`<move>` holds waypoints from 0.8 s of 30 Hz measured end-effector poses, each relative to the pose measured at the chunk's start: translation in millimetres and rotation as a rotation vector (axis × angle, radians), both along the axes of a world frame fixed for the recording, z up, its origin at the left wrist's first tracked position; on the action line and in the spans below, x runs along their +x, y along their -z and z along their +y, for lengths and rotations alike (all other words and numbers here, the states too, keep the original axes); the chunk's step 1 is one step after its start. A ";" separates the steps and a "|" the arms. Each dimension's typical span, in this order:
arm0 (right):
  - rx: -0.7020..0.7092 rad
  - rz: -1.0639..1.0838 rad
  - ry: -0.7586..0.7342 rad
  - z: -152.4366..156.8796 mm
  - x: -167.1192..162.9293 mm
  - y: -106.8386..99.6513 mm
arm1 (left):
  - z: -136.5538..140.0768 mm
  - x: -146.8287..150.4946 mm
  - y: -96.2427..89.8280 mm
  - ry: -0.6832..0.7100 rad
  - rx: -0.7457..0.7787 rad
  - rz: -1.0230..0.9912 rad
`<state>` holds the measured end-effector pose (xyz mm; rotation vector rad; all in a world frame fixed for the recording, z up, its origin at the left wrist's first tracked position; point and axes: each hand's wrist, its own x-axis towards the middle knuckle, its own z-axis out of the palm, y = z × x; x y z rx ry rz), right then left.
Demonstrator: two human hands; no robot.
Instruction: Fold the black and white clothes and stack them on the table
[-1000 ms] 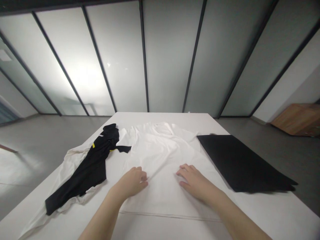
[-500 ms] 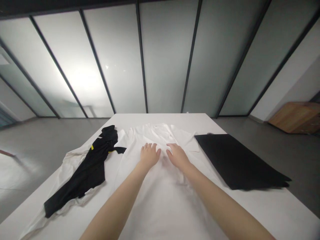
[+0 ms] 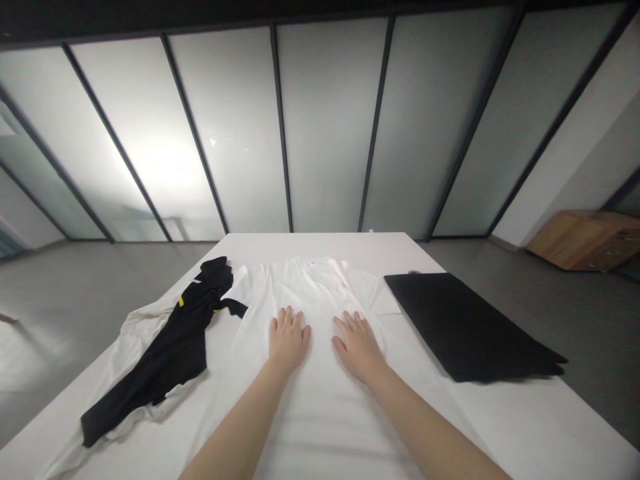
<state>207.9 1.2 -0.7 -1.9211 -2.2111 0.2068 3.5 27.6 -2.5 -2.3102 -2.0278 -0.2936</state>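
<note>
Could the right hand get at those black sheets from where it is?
Probably yes. The right hand lies spread on the shirt, gripping nothing, and the black sheets lie off to its right. Only flat cloth and tabletop show between, so nothing seems to block it.

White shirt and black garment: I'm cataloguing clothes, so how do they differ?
The white shirt is spread out; the black garment lies bunched in a long, narrow shape. The white shirt looks plain, while the black garment has yellow accents. The left hand and right hand rest on the white shirt; neither touches the black garment. Both garments lie on the table.
</note>
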 end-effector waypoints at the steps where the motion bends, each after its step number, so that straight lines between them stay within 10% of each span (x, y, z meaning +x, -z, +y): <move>1: -0.016 -0.002 0.002 -8.1 -0.8 0.1 | -7.8 -1.0 0.7 -0.004 -0.010 0.006; 12: -0.148 -0.045 0.049 -64.1 -32.3 4.9 | -59.3 -2.4 14.1 -0.075 -0.122 0.076; 18: -0.089 -0.002 0.070 -65.9 -35.5 8.0 | -9.7 -7.2 -3.7 -0.113 -0.251 0.060; 24: 0.071 0.225 0.075 -40.9 -7.3 5.4 | 42.7 -28.2 -1.9 -0.161 -0.063 0.018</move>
